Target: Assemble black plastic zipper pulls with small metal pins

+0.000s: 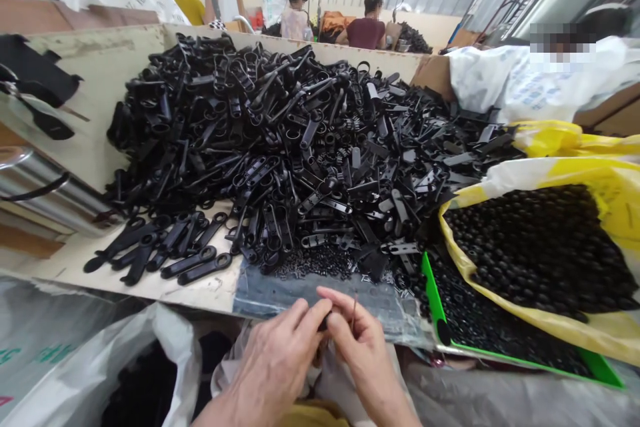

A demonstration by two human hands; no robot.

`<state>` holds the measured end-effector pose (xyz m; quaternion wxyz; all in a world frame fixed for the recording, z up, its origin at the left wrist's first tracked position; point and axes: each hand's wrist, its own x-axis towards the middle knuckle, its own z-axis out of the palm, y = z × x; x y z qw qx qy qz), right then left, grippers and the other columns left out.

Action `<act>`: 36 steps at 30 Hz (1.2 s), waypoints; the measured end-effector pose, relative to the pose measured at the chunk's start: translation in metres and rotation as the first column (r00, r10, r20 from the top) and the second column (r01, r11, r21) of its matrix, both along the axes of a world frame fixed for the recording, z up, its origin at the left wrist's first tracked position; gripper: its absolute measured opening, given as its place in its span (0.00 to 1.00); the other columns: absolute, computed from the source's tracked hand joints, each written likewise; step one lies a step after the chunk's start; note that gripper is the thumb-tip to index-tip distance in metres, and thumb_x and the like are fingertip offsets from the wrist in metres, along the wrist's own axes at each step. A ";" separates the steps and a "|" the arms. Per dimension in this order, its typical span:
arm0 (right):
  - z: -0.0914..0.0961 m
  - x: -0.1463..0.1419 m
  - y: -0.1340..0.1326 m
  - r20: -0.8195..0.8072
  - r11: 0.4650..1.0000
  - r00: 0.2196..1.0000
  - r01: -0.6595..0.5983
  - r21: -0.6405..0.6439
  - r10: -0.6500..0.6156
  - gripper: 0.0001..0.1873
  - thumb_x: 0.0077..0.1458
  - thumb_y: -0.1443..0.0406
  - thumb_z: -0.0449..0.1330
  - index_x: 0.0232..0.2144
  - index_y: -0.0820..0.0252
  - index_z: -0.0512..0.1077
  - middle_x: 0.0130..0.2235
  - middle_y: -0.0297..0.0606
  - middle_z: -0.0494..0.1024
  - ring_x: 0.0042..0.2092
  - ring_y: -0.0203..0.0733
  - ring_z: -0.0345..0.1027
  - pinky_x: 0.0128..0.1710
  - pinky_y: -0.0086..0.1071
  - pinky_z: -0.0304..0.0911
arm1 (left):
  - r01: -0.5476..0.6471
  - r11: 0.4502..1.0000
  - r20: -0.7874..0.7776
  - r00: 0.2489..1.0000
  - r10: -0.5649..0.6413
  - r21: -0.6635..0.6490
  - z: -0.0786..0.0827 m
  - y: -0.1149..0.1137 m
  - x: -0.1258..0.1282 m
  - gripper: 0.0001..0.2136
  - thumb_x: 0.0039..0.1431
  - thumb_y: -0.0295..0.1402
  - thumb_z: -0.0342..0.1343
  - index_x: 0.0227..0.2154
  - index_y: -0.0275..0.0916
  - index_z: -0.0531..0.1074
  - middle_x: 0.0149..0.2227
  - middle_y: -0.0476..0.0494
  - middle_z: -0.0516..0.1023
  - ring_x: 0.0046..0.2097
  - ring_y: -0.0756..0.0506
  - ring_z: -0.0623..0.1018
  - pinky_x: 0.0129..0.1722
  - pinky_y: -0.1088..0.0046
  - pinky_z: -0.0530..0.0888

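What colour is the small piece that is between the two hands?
The small piece is black; the head view, the only one, shows it best.

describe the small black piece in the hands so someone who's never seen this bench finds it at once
Find the big heap of black plastic parts, then the blue-grey mat in front of it. By its near edge, the left hand and right hand meet, pinching the small black piece. Unlike the loose parts in the heap, it is held by fingers that mostly hide it.
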<state>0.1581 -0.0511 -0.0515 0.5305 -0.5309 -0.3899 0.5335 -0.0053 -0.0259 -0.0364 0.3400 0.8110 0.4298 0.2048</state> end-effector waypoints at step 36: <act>0.026 0.036 0.042 0.601 0.737 0.637 -0.667 0.115 0.483 0.16 0.66 0.52 0.63 0.43 0.56 0.83 0.32 0.34 0.78 0.33 0.38 0.70 0.32 0.30 0.59 | 0.071 0.460 0.192 0.956 0.221 -0.885 0.044 0.004 -0.012 0.24 0.63 0.37 0.53 0.60 0.38 0.68 0.23 0.57 0.64 0.26 0.51 0.60 0.26 0.75 0.57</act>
